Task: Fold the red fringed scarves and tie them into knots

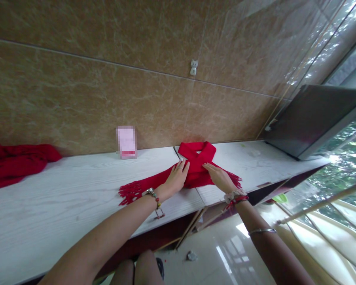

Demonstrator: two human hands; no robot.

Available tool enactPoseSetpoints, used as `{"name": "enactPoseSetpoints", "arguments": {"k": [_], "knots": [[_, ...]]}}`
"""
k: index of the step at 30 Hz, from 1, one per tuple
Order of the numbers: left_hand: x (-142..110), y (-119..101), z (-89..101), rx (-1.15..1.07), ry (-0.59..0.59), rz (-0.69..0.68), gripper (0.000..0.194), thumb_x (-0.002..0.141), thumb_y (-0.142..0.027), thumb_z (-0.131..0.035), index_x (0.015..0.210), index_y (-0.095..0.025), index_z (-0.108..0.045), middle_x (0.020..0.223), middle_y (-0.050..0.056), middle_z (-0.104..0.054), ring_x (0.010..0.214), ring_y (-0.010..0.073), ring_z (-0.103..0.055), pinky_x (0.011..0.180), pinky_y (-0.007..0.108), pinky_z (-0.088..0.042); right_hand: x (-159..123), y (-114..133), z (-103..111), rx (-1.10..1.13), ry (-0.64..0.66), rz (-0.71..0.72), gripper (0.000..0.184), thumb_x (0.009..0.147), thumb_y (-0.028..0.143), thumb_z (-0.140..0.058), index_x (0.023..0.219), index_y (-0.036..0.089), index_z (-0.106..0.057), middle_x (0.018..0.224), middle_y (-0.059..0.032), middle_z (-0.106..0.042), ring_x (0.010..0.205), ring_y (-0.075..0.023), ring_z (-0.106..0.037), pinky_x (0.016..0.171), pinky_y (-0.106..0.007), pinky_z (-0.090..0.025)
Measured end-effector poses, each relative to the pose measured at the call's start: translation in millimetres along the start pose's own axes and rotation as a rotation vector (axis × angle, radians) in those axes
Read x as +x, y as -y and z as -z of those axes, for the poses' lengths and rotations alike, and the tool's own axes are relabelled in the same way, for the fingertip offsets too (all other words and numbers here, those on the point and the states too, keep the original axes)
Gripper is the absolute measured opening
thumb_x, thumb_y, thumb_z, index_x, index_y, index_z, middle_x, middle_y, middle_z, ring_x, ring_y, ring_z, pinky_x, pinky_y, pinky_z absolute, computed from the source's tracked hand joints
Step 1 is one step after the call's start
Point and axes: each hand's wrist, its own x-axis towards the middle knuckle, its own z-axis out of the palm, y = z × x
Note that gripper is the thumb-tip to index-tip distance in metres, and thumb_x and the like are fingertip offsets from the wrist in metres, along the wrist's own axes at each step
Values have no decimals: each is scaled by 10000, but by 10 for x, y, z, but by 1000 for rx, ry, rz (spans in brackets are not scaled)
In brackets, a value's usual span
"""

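Observation:
A red fringed scarf [197,155] lies on the white wooden counter [77,190], looped at the back with its two ends crossed. My left hand [177,176] rests flat on the left end, fingers stretched out, a ring on one finger and a beaded bracelet at the wrist. My right hand [218,177] lies flat on the right end, fingers together and extended, with bands at the wrist. The left fringe [129,191] spreads toward me on the counter.
A pile of red cloth [14,160] sits at the counter's far left. A small pink card [126,141] leans on the brown tiled wall. A dark flat panel [311,118] stands at the right end. A white cat-shaped hook [194,67] is on the wall.

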Motion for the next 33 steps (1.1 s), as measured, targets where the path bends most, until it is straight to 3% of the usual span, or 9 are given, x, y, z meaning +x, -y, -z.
{"name": "enactPoseSetpoints", "arguments": {"k": [5,8,15,18,22,27,33], "knots": [[-82,-57,192,124,9,-114,601,749,48,-283,1333,-91,-316,1437,180,-222,1330,250,-170,1050,427,-258,-17,-21,-14,24,-44,-15,502,765,2,-326,1215,138,-504,1221,-104,-564,1141,-170,-503,979,-362,-417],[-162,-89,180,180,69,-150,579,771,37,-252,1320,-119,-351,1428,148,-266,1326,245,-188,1041,453,-268,-50,-20,-20,36,-41,14,462,793,17,-314,1197,107,-519,1226,-126,-557,1158,-170,-486,987,-356,-411],[-217,-31,35,157,159,-190,691,708,29,-365,1363,-162,-254,1454,108,-221,1345,227,-109,1059,456,-209,-147,-3,18,9,1,42,420,794,31,-338,1139,78,-572,1219,-154,-555,1185,-205,-457,1007,-390,-387],[-196,-21,43,99,125,-189,687,699,-1,-404,1360,-130,-263,1452,125,-221,1345,228,-120,1070,416,-207,-135,19,69,62,-10,19,420,804,49,-330,1144,95,-571,1205,-136,-569,1167,-196,-478,995,-394,-399],[-165,-29,54,116,70,-107,646,717,45,-332,1347,-85,-280,1451,160,-196,1341,237,-113,1062,390,-239,-119,25,83,125,-35,-36,425,816,64,-313,1151,102,-572,1198,-126,-575,1159,-193,-487,994,-376,-399],[-200,-56,72,166,71,-195,639,725,86,-262,1331,-114,-301,1454,127,-208,1341,213,-103,1062,398,-236,-162,-28,28,175,-28,-29,432,803,74,-315,1131,117,-594,1208,-115,-569,1147,-201,-498,987,-373,-408],[-221,-61,100,163,219,-221,652,718,-27,-436,1344,-123,-279,1448,128,-233,1344,254,-115,1058,489,-185,-210,-6,26,250,-45,-71,499,697,27,-335,1082,147,-629,1198,-84,-580,1147,-203,-499,1002,-388,-386]]}}
